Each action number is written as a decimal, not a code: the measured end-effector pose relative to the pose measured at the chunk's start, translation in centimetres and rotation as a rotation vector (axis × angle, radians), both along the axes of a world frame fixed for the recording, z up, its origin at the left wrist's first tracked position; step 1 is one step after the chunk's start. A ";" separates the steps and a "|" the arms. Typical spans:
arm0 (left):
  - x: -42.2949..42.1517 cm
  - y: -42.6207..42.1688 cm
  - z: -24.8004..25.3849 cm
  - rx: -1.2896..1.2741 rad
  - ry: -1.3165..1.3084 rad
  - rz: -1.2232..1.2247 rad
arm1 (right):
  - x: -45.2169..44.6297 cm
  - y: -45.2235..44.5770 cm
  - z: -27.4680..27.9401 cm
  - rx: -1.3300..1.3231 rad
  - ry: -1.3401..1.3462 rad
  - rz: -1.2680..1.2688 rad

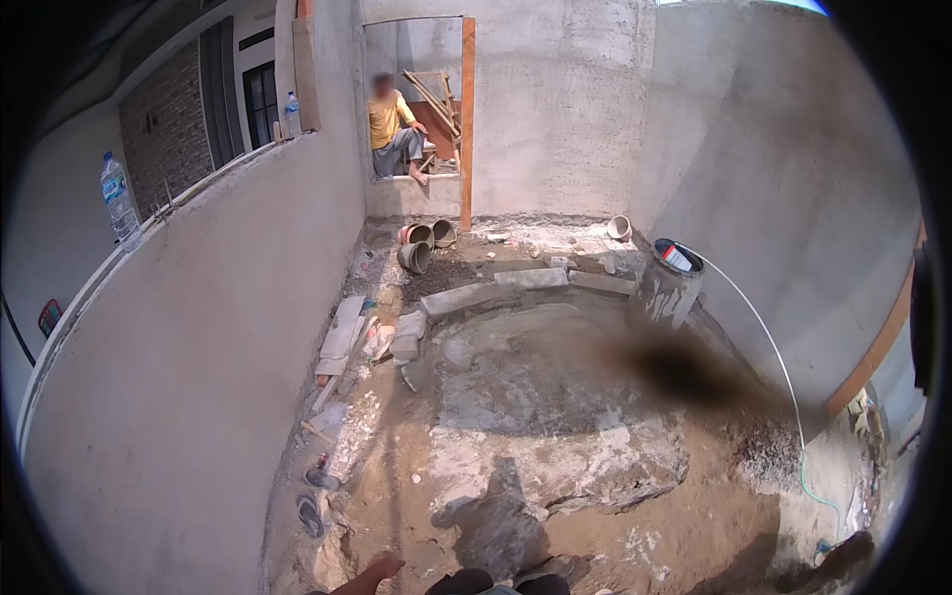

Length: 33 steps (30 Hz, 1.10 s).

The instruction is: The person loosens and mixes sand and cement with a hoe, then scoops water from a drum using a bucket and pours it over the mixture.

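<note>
Left hand (388, 564) is seen by the dirt (405, 516) at the bottom; its grip cannot be told. Right hand cannot be made out.

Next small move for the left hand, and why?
I'd probably draw the left hand in and stand: it hangs low at the near edge with no tool visible, while the tipped buckets and the drum sit beyond the rough slab, apparently out of reach.
</note>
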<state>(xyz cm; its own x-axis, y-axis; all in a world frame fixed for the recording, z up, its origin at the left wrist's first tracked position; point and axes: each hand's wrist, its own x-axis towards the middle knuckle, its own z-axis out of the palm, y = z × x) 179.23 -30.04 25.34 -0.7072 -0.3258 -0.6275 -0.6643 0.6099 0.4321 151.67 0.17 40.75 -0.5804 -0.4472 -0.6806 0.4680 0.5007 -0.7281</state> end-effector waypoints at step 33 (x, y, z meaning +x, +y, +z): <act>-12.8 17.2 6.6 0.264 -0.185 0.163 | 36.7 46.8 -7.8 0.269 -0.758 -0.769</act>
